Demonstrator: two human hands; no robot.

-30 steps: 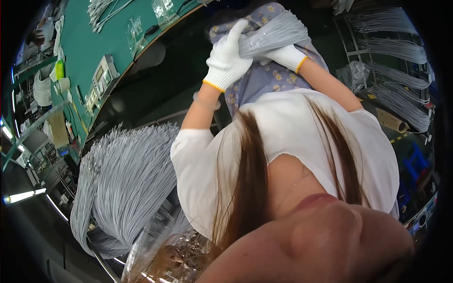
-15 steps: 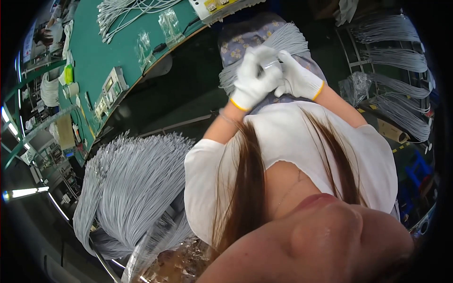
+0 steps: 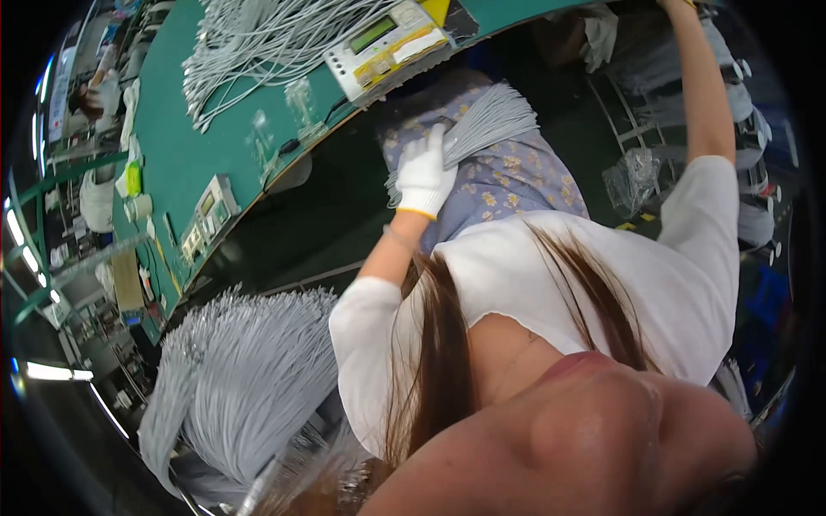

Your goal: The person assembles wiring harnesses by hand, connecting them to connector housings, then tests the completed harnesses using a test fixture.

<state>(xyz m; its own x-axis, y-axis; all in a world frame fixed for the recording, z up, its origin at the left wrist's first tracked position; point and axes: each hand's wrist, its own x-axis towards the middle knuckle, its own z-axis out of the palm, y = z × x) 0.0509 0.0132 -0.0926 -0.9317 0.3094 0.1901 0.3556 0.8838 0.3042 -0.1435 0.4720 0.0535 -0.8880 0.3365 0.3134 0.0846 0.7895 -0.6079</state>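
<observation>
Across my lap, over a blue-grey flowered cloth [image 3: 538, 176], lies a bundle of thin grey cables [image 3: 492, 125]. My left hand [image 3: 428, 176], in a white glove with a yellow cuff, is closed over the left part of that bundle; some of its fingertips are hidden. My right arm stretches far forward and right. Only a sliver of my right hand [image 3: 680, 3] shows at the top edge, so its fingers and anything in them are out of sight.
Ahead left, a green table [image 3: 181, 112] carries loose grey cables [image 3: 267, 52], a tester box with a small screen [image 3: 387, 47] and clear plastic pieces [image 3: 301, 103]. A large heap of grey cables [image 3: 258, 378] hangs at my left. A rack [image 3: 632, 129] with bundles stands right.
My hands have parted. The right one has left the lap for the upper right edge; the left has come down onto the cable bundle. The view has shifted, showing more of the tester box.
</observation>
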